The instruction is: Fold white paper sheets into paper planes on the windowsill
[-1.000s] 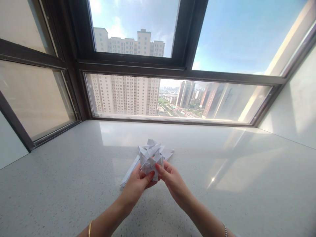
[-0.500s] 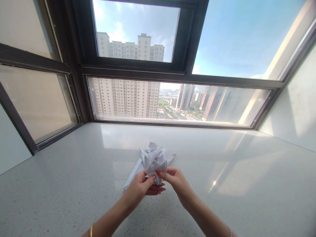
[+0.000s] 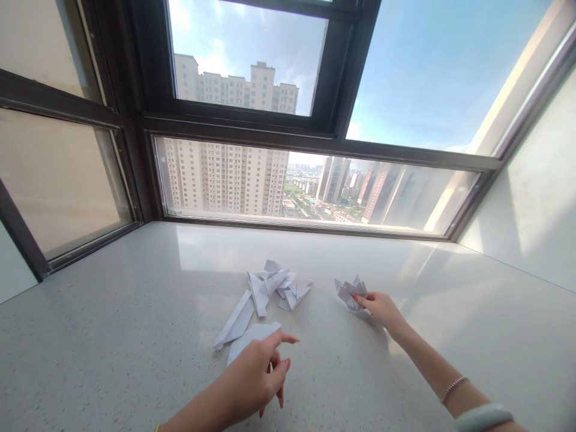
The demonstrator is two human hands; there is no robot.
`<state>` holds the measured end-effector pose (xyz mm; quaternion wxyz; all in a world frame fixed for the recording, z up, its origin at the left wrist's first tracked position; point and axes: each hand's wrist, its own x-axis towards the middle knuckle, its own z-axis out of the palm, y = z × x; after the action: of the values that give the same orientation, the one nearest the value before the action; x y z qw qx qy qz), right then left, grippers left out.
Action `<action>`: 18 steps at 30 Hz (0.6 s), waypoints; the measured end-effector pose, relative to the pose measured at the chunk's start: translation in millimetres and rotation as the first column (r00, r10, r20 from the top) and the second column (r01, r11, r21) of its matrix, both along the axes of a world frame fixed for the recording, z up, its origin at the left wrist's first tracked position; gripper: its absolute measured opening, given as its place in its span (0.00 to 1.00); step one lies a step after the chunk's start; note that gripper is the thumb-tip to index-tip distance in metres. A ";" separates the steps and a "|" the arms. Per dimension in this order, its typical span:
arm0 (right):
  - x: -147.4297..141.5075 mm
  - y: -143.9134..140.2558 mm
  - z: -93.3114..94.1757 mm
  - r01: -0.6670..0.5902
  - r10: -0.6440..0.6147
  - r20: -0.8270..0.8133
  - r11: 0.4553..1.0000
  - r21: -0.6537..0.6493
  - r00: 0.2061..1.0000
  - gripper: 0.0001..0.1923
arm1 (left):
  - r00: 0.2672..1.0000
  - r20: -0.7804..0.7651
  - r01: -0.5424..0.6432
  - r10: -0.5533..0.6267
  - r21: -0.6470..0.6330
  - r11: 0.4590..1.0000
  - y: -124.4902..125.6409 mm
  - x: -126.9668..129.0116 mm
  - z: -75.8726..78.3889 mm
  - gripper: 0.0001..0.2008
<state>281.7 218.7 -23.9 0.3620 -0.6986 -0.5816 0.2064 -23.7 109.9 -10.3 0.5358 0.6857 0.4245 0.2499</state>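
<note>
Between the thumb and fingers of my right hand (image 3: 375, 307) is a white folded-paper piece with several pointed tips (image 3: 349, 294), held low over the sill at the right. My left hand (image 3: 265, 369) hangs over the near part of the sill, fingers apart and holding nothing. Partly hidden behind it lies a flat white folded sheet (image 3: 252, 337). Beyond that, a loose heap of folded paper pieces (image 3: 272, 285) rests on the sill. A long folded paper strip (image 3: 234, 321) lies slanted to the left of the heap.
The speckled pale stone sill (image 3: 112, 336) spreads under everything. Dark window frames (image 3: 252, 129) border its far and left sides, and a white wall (image 3: 540, 210) bounds it on the right. Tall buildings (image 3: 225, 177) show through the glass.
My right hand has carried the pointed paper piece away to the right. My left hand has let go of it and come nearer. The heap and flat sheet show more fully.
</note>
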 end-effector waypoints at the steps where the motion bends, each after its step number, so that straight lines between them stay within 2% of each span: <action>1: 6.7 4.7 -0.1 0.008 -0.008 0.016 1.000 -0.004 1.000 0.18 | 1.000 -0.011 -0.010 0.010 0.019 1.000 -0.9 0.2 -0.4 0.21; 5: 19.3 23.6 -1.9 0.011 -0.010 0.061 1.000 -0.021 0.998 0.18 | 0.997 -0.013 -0.077 0.078 0.053 0.996 0.1 -0.1 -2.0 0.23; 10: 21.2 43.0 -9.0 0.017 -0.014 0.115 0.999 -0.027 0.993 0.18 | 0.979 -0.062 -0.176 0.195 0.234 0.956 2.2 0.1 -1.5 0.20; 14: 19.3 50.4 -15.6 0.001 0.009 0.191 0.999 -0.053 0.982 0.17 | 0.969 -0.128 -0.166 0.212 0.301 0.939 0.0 1.2 -2.6 0.17; 18: 17.5 54.4 -17.1 0.002 0.014 0.283 0.998 -0.057 0.959 0.11 | 0.969 -0.149 -0.147 0.199 0.302 0.942 -1.3 0.6 -2.8 0.16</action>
<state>299.2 273.1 -41.0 0.2542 -0.7293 -0.6234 0.1217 -23.1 108.6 -13.1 0.3658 0.7359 0.4884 0.2935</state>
